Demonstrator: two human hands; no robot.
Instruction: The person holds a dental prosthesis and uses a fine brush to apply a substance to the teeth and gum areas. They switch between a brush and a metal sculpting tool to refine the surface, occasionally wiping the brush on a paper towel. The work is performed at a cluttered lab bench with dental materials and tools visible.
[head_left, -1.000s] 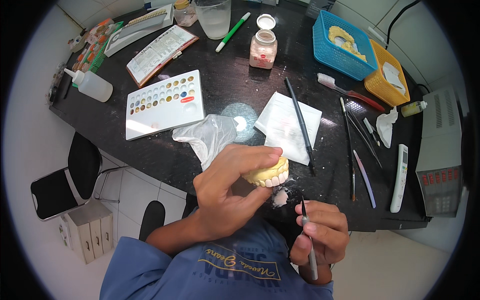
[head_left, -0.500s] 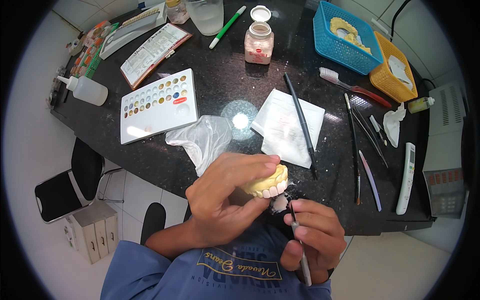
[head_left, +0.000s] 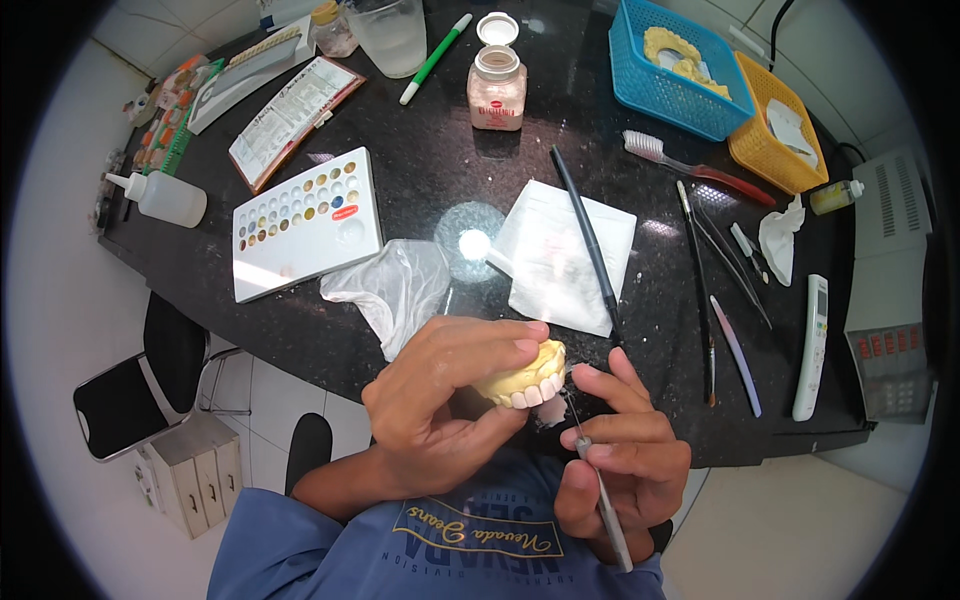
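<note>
My left hand is closed around a yellow dental model, whose front row of pale pinkish-white teeth faces right and toward me. Between the fingers of my right hand is a dental carving tool with a metal handle. Its thin tip points up beside the teeth; I cannot tell whether it touches them. The right index finger is raised near the model's edge. Below the model, a patch of pinkish material shows on the dark table.
A folded white tissue with a dark pen-like brush lies ahead. Further off stand an open powder jar and a blue basket. A porcelain palette and a plastic bag lie left; brushes and tweezers lie right.
My right hand has turned slightly, its index finger lifting off the tool and reaching up near the model. The tool tip has shifted left and up. The view has drifted a little.
</note>
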